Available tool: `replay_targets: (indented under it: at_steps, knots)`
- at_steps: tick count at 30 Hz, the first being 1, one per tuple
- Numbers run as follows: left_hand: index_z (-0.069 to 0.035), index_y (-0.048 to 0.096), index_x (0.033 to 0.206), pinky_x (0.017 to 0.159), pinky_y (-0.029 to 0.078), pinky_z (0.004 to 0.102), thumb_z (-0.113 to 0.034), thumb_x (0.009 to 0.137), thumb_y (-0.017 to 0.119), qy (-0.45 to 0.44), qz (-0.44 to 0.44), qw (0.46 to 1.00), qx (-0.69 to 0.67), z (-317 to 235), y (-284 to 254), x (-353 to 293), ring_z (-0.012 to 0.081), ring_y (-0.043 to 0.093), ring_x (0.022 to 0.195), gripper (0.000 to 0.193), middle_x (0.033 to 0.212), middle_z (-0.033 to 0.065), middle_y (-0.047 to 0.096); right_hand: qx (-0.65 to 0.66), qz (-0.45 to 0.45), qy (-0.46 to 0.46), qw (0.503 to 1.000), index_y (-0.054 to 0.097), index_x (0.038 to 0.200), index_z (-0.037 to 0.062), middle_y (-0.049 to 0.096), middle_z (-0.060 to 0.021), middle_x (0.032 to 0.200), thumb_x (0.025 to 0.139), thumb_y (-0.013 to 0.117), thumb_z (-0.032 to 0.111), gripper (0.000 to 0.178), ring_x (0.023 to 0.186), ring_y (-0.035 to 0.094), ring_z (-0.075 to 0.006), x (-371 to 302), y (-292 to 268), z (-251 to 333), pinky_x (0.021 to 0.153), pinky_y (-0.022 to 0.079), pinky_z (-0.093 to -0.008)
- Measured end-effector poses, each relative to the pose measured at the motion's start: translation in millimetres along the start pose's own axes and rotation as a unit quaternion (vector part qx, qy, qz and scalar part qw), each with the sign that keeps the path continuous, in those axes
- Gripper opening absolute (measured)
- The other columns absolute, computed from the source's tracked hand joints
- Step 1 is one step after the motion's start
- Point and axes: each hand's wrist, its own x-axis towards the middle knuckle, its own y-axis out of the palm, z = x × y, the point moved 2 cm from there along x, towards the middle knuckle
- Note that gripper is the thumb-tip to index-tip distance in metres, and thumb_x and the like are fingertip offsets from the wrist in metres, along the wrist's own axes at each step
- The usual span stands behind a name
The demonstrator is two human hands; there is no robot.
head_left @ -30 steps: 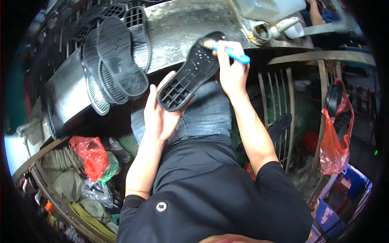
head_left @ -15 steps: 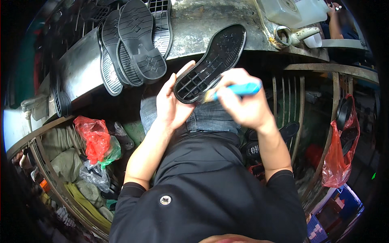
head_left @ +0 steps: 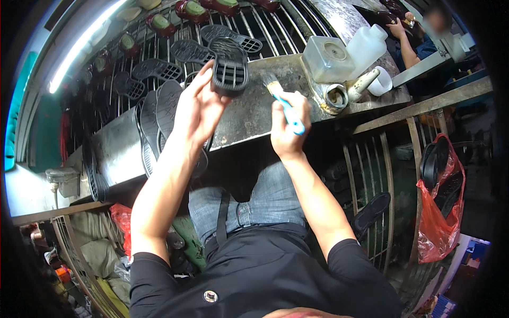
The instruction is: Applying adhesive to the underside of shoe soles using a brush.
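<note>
My left hand (head_left: 200, 108) is closed on the heel end of a black shoe sole (head_left: 230, 62), raised over the far side of the bench. The sole's open grid cells face me, and its toe end points away toward the rack. A paintbrush (head_left: 275, 89) with a blue handle is gripped in my right hand (head_left: 290, 130), its dark bristles tilted up and away, apart from the sole. To the right of that hand, an open jar (head_left: 336, 97) with a crusted rim stands on the worn metal bench (head_left: 241, 124).
Several black soles (head_left: 168, 103) lie stacked on the bench at left. Behind, a barred rack (head_left: 260, 26) carries more soles and dark red shoes (head_left: 192, 11). Plastic containers (head_left: 327, 59) stand beyond the jar. Another person's arm (head_left: 407, 45) shows far right. A red bag (head_left: 437, 228) hangs at right.
My left hand has carried the sole up and away from my lap to over the bench. The brush has left the sole's edge and moved farther out. The view has tilted toward the rack.
</note>
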Motion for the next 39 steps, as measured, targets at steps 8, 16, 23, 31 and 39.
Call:
replay_targets:
  at_steps: [8, 16, 23, 31, 39]
  knots:
    - [-0.012, 0.042, 0.157, 0.111, 0.049, 0.0534, 0.000, 0.102, 0.067, -0.027, -0.046, 0.999, 0.008, 39.8, 8.5, 183.8, 0.0338, 0.061, 0.123, 0.062, 0.136, 0.0130, 0.058, -0.089, 0.079, 0.000, 0.993, 0.070, 0.120, 0.0100, 0.065, -0.0104, 0.108, 0.096, 0.079, 0.019, 0.027, 0.108, 0.066, -0.0340, -7.1, 32.6, -24.1, 0.110, 0.049, -0.0547]
    - [0.004, 0.055, 0.139, 0.112, 0.058, 0.0528, 0.005, 0.096, 0.076, -0.039, -0.113, 0.992, 0.045, 97.8, 40.1, 260.2, 0.0358, 0.066, 0.126, 0.048, 0.133, 0.0245, 0.064, -0.072, 0.095, 0.028, 0.992, 0.070, 0.121, 0.0100, 0.065, -0.0104, 0.107, 0.094, 0.080, 0.019, 0.030, 0.106, 0.066, -0.0333, -11.5, 37.7, -22.6, 0.107, 0.051, -0.0529]
    - [-0.001, 0.045, 0.162, 0.112, 0.052, 0.0389, -0.026, 0.104, 0.076, 0.002, 0.053, 0.915, 0.400, 32.1, 45.2, 133.9, 0.0230, 0.065, 0.131, 0.070, 0.147, 0.0143, 0.066, -0.081, 0.075, 0.020, 0.994, 0.068, 0.120, 0.0113, 0.066, -0.0086, 0.107, 0.094, 0.080, 0.019, 0.029, 0.105, 0.067, -0.0329, -7.3, 28.9, -28.0, 0.107, 0.051, -0.0525]
    - [-0.002, 0.049, 0.161, 0.130, 0.025, 0.0663, -0.045, 0.090, 0.084, 0.098, 0.061, 0.334, 0.935, -26.2, -6.7, -115.9, 0.0589, 0.029, 0.157, 0.090, 0.164, 0.0314, 0.044, -0.070, 0.074, -0.001, 0.995, 0.067, 0.120, 0.0119, 0.065, -0.0110, 0.106, 0.097, 0.077, 0.022, 0.027, 0.106, 0.066, -0.0340, -10.4, 36.2, -19.6, 0.109, 0.049, -0.0536]
    - [-0.001, 0.067, 0.144, 0.120, 0.047, 0.0490, -0.015, 0.093, 0.077, 0.177, -0.048, 0.588, 0.787, -33.0, -46.8, -148.6, 0.0427, 0.063, 0.137, 0.054, 0.143, 0.0256, 0.068, -0.104, 0.071, -0.007, 0.992, 0.069, 0.117, 0.0088, 0.070, -0.0123, 0.107, 0.093, 0.080, 0.013, 0.027, 0.105, 0.068, -0.0357, -12.1, 38.5, -14.0, 0.103, 0.051, -0.0514]
